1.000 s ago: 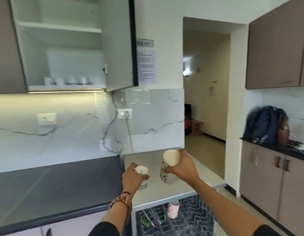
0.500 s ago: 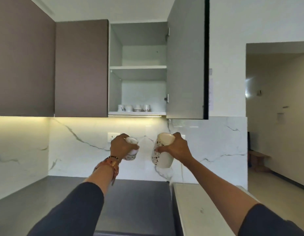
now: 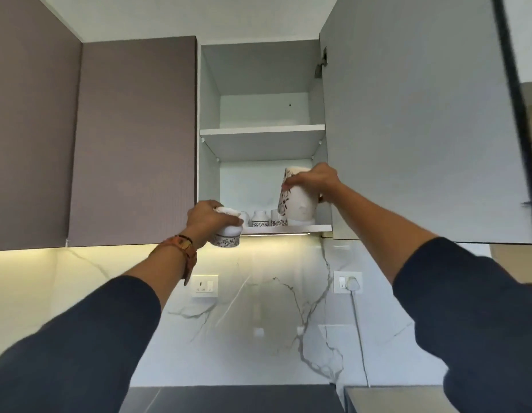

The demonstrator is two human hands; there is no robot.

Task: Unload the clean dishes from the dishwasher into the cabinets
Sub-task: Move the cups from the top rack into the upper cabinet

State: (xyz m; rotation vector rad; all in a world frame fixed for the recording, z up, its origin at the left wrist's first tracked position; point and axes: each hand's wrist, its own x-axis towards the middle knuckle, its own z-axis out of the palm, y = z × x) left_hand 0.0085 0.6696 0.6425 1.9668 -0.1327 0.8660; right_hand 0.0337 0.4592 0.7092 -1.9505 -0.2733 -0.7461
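The tall white patterned ceramic cup [image 3: 297, 201] sits in the right hand [image 3: 314, 181], fingers wrapped round it, tilted just over the bottom shelf [image 3: 276, 229] of the open grey wall cabinet [image 3: 261, 70], centre frame. The left hand [image 3: 206, 223] grips a short white patterned cup [image 3: 227, 236] at the shelf's front edge. A few small white patterned cups [image 3: 260, 219] stand on that shelf; the upper shelf [image 3: 261, 131] looks bare from here.

I hold white cups — a tall cup [image 3: 297, 201] with dark floral sprigs, a small cup [image 3: 227, 235] with a dark-patterned band — beside brown cabinet doors [image 3: 130, 138].
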